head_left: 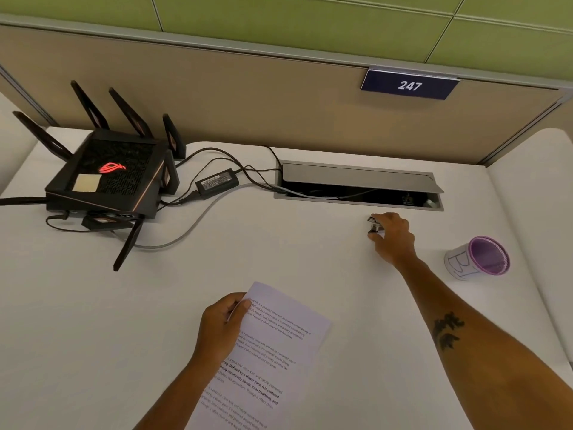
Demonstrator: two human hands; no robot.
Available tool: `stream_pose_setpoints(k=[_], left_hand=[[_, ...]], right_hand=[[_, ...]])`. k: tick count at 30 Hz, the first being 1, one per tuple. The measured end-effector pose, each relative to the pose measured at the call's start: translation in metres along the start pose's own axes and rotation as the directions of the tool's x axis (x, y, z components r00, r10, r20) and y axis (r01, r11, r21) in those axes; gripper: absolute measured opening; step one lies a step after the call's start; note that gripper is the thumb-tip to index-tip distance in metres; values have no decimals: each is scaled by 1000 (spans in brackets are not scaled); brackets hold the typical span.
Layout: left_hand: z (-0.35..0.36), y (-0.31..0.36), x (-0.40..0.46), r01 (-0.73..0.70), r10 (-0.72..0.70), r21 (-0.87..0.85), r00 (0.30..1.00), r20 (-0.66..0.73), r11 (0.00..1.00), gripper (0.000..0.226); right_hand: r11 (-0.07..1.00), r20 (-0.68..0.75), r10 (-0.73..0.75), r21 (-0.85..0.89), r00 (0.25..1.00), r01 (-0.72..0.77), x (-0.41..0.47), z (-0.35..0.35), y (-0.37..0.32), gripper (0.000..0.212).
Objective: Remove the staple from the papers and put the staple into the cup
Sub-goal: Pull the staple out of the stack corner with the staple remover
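The printed papers [279,346] are in the lower middle of the view, raised off the white desk and tilted. My left hand [221,324] grips them near their upper left corner, thumb on top. The staple itself is too small to make out. My right hand [392,238] reaches to the far right of the desk and closes around a small metal staple remover [375,225], which rests on the desk. A purple mesh cup [482,259] with a white paper label stands to the right of that hand, upright and apart from it.
A black router [108,178] with antennas sits at the back left, with a power brick [217,181] and cables trailing into an open cable tray [359,187] at the back middle. A beige partition with a "247" sign [409,85] bounds the desk behind.
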State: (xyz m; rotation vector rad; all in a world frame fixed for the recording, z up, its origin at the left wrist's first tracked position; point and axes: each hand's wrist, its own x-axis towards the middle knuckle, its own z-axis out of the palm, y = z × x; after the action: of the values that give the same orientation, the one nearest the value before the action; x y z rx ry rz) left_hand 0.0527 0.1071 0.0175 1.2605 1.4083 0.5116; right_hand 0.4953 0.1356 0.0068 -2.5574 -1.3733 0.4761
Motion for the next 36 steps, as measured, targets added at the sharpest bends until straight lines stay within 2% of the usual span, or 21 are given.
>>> stream_pose_setpoints(k=[6,10,13,16,21,25,30,36], left_hand=[[-1,1,-2,5,-5,8,1000,-5,1000,17],[-1,3,-5,-6,6,-9,1000,0,1000,16],[-2,3,-8,-10,10,-23,1000,4,1000,17],[-3,0,-12,-27,27,-33,1000,15,999,18],[-6,-2,-21,-85,85,5,996,35,996,19],[-9,-1,-28,-115,114,5,993,40,993,22],[-15,0,-39,-155,154,20,987,41,988,18],[-18,-4,-48,-190,189,19,981,40,982,17]], right_hand=[[997,-35,2,74,999,0,-9,2,-2,43],[950,-54,28,313,998,-10,-36,-1,-19,38],[834,-15,3,552,1000,5,-72,0,-42,36],[775,13,-78,629,997,52,-109,-2,-71,33],[782,93,-263,604,960,155,-155,0,-113,34],[775,145,-458,549,877,314,-179,2,-139,37],[793,241,-563,424,790,436,-194,2,-161,40],[761,240,-645,290,725,581,-204,-4,-179,43]])
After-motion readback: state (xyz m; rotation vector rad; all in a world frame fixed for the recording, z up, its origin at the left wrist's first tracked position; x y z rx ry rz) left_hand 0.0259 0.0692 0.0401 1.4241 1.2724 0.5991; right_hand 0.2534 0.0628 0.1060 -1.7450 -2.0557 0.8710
